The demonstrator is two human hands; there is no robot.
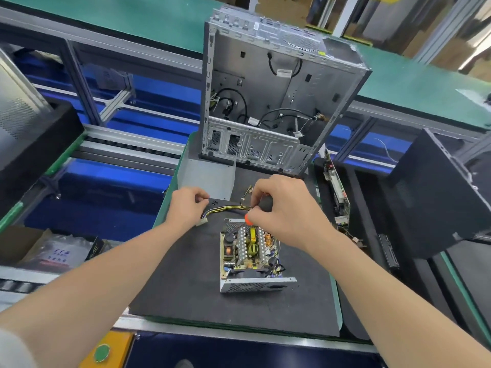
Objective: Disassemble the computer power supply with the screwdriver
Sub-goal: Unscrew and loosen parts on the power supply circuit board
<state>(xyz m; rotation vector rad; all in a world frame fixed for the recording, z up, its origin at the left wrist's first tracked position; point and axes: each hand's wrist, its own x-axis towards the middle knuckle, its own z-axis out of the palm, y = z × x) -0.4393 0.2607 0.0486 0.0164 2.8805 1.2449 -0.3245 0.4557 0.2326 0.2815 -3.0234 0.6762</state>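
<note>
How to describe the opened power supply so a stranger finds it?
Start at the tall grey computer case at the far end of the black mat. Nearer the person lies the power supply: a small lidless metal box, alone in showing yellow components and silver heatsinks.

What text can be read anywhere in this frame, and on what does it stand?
Clear plastic bag at left: blue print, perhaps "ITS", blurred.
Black box beside it: white letters, unreadable.
White tags inside the grey metal computer case: too small.
Open silver power supply, yellow sticker: unreadable.
</note>
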